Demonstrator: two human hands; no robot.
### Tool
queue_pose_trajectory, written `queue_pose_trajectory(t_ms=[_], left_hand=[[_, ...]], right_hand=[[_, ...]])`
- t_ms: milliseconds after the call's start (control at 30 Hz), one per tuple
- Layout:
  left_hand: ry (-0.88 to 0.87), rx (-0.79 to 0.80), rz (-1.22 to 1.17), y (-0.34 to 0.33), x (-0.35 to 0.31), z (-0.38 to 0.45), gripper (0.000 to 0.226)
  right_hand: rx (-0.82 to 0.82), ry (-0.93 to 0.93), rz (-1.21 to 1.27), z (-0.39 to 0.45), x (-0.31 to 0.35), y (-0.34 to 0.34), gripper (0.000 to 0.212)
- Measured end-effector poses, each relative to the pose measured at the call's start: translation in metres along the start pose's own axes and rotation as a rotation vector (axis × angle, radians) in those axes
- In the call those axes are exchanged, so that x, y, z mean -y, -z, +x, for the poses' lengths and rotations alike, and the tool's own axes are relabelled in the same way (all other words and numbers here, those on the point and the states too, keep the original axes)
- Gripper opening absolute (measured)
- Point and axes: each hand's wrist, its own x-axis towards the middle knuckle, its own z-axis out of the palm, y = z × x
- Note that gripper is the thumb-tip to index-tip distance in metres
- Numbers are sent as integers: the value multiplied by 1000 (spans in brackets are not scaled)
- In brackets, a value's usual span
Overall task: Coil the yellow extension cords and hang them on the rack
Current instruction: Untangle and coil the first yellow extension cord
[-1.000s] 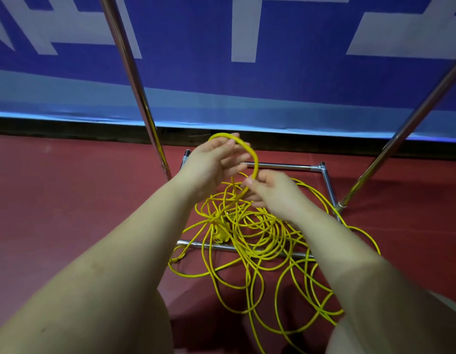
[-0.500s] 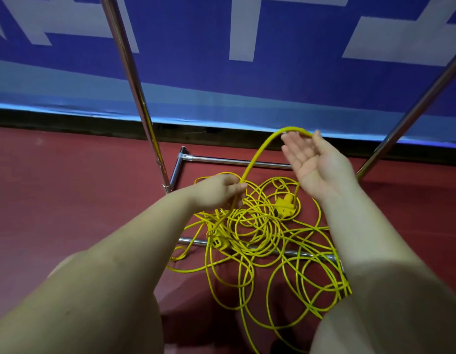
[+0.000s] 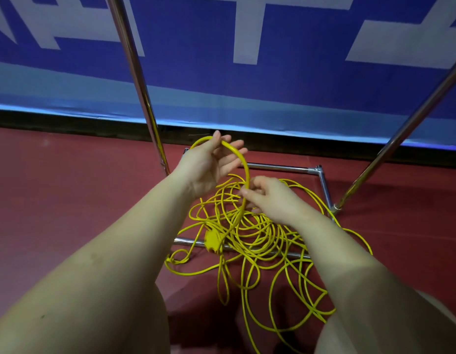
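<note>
1. A person crouched at the foot of a chrome rack (image 3: 321,180) works a yellow extension cord (image 3: 247,226) into its first loop; most of the cord lies tangled on the red floor (image 3: 68,200) across the rack's lower bar, centre and lower right of the frame.

2. The left hand (image 3: 209,167), just above centre, is spread with relaxed fingers, and the arc of cord runs over them rather than being clamped. The right hand (image 3: 267,198), just right of centre, pinches the same arc between thumb and fingertips where it drops toward the pile.

3. A yellow plug block (image 3: 213,241) rests on the lower bar, below the hands, with strands crossing it.

4. Done well, I would judge, the left hand serves as the form: each new turn laid beside the last, all the same size.

5. The right hand should feed slack in short pulls and let the cord twist freely, so loops lie flat.

6. The likely snag is the heap itself; strands cross each other and the bar, so a hard tug may tighten a knot or drag the plug block.

7. Hanging on the rack looks a long way off; nearly all the cord is uncoiled.
</note>
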Motion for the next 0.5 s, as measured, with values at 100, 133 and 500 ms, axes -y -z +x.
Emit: queue_pose_trajectory(t_ms=[100,133,500], left_hand=[[36,142,320,7,8,-1,30],[67,232,498,11,14,-1,28],[82,260,829,8,34,-3,22]], right_hand=[[-114,-42,419,-1,11,17,20],[-168,-45,594,-2,13,25,20],[-292,-38,1094,0,6,64,23]])
